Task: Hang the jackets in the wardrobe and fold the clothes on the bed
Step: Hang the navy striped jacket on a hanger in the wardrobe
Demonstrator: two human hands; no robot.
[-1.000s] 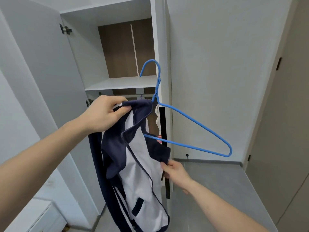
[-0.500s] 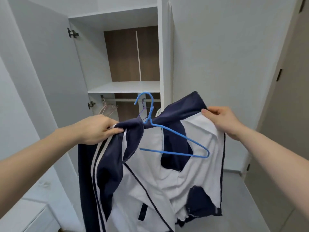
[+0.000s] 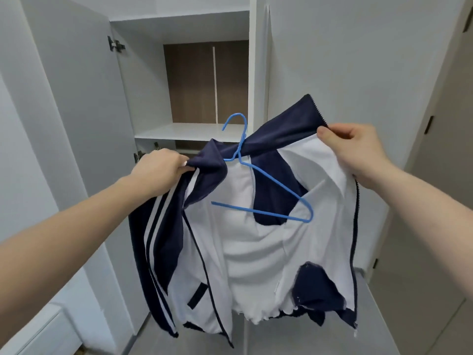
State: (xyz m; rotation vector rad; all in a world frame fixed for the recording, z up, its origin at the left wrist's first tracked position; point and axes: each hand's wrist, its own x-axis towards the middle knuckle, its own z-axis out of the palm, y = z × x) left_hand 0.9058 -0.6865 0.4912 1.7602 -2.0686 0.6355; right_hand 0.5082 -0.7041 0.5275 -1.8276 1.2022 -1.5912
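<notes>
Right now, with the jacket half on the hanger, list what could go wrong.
1. Only one end of the blue hanger is inside the jacket; its right end is bare, so the jacket may slide off.
2. The left hand and right hand grip only fabric; the hanger could drop.

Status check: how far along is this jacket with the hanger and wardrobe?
Done: the wardrobe door stands open, and the blue hanger has its left arm under the jacket's left shoulder. In hand: the left hand grips that shoulder and the right hand pinches the right collar edge, spreading the jacket open. Left: the hanger's right arm is bare, and nothing hangs in the wardrobe yet. The bed is out of view.
</notes>
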